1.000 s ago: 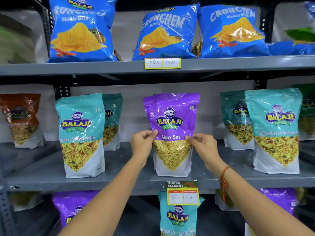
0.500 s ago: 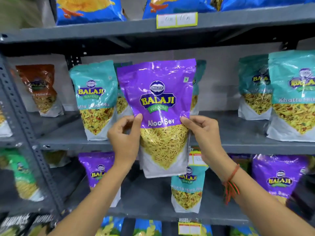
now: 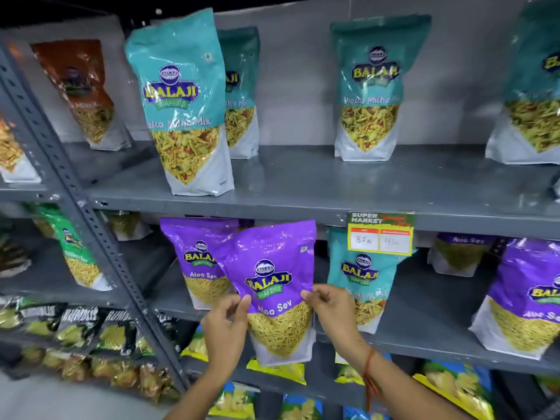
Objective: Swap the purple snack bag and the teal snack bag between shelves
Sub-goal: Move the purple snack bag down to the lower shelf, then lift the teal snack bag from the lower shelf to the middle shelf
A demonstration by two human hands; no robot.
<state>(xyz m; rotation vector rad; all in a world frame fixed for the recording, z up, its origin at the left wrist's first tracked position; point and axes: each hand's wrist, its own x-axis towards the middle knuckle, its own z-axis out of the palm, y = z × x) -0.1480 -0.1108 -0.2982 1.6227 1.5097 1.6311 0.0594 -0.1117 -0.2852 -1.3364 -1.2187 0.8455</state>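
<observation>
Fingers [image 3: 244, 301] of left hand [image 3: 225, 331] and right hand [image 3: 331, 310] pinch purple snack bag [image 3: 272, 286] at mid-sides, bag tilted, held before lower shelf [image 3: 424, 344]. Best: level it, slide base in between purple neighbour [image 3: 197, 262] and teal snack bag [image 3: 362, 277], avoid toppling either.
</observation>
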